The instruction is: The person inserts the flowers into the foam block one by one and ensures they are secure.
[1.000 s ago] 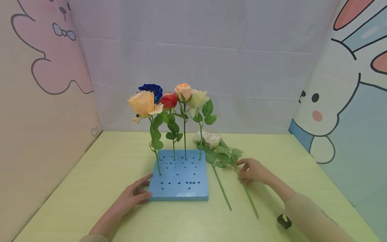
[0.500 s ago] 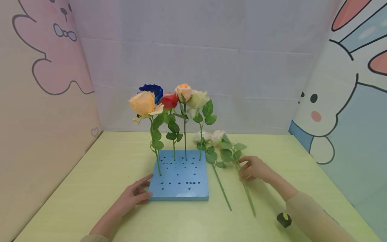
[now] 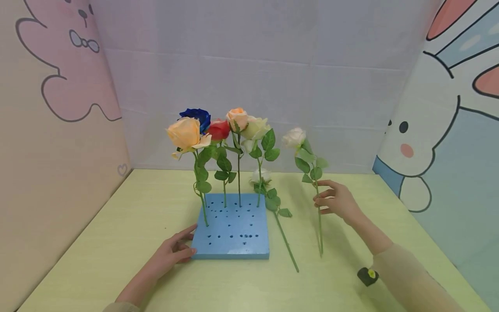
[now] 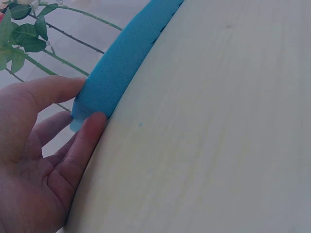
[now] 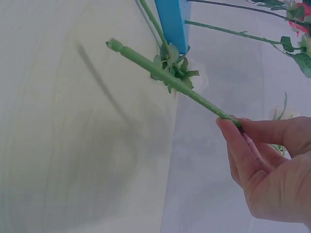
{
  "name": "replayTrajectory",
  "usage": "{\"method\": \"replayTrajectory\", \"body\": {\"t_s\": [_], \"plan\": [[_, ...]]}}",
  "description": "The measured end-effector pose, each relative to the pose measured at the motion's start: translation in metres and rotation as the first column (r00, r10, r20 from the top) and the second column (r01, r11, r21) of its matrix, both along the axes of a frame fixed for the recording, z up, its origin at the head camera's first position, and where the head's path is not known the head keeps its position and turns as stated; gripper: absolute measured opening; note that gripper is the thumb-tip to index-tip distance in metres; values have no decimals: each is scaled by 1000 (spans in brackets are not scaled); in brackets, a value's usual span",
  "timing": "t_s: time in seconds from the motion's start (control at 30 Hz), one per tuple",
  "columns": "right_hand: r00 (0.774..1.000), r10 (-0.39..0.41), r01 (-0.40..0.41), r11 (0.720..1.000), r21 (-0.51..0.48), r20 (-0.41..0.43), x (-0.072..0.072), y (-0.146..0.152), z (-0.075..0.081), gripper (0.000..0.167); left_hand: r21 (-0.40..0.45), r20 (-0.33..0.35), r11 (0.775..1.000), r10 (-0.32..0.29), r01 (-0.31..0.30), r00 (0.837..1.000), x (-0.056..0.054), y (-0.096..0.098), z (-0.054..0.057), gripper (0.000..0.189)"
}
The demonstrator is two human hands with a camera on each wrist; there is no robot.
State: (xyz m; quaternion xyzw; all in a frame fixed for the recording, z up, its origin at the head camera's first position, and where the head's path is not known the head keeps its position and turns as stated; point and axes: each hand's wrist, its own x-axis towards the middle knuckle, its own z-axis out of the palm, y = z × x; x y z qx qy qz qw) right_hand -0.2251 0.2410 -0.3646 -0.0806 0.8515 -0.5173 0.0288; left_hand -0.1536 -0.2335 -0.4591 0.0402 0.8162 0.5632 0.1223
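Observation:
A pale white-pink rose [image 3: 294, 138] stands nearly upright in my right hand [image 3: 338, 200], which pinches its green stem between thumb and fingertips. Its lower stem [image 5: 170, 80] crosses the right wrist view, the cut end off the table. My left hand [image 3: 169, 255] rests at the near left side of a blue foam board [image 3: 230, 247], thumb and fairly straight fingers touching its edge; the left wrist view shows them on the board's side [image 4: 109, 80]. Upright in the board's holes are a yellow-orange rose [image 3: 185, 133], a blue rose [image 3: 198, 118], a red rose [image 3: 218, 130], a peach rose [image 3: 237, 119] and a pale-green rose [image 3: 255, 128].
Another white rose [image 3: 261, 175] lies on the pale yellow table [image 3: 156, 203], right of the board, its stem toward me. A small dark object with a yellow mark [image 3: 367, 276] sits near my right sleeve. A white backdrop [image 3: 249, 78] and cartoon-printed side walls surround the table.
My right hand has raised the white-pink rose from lying on the table to nearly upright, slightly rightward and away from the other white rose. My left hand and the board have stayed put.

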Motion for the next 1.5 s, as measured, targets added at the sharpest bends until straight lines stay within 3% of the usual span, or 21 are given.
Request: {"method": "replayTrajectory", "body": {"t_s": [0.2, 0.53, 0.87, 1.13, 1.33, 1.5], "plan": [[995, -49, 45, 998, -53, -91, 5, -4, 17, 61, 2, -5, 1000, -7, 7, 1000, 1, 0, 1, 70], [977, -41, 10, 989, -148, -210, 14, -23, 34, 51, -2, -3, 1000, -3, 3, 1000, 1, 0, 1, 70], [938, 22, -81, 984, -159, -346, 13, -57, 34, 46, -7, -6, 1000, 1, -1, 1000, 3, 2, 4, 71], [925, 58, -135, 974, -181, -377, 10, -87, 33, 43, -30, 10, 999, 23, -23, 1000, 4, 3, 5, 70], [905, 86, -184, 962, -201, -417, 7, -113, 32, 21, -25, 8, 1000, 16, -15, 1000, 2, 3, 3, 70], [911, 102, -211, 948, -239, -400, 5, -134, 27, 25, -10, 4, 1000, 14, -14, 1000, 1, 2, 1, 70]]}}
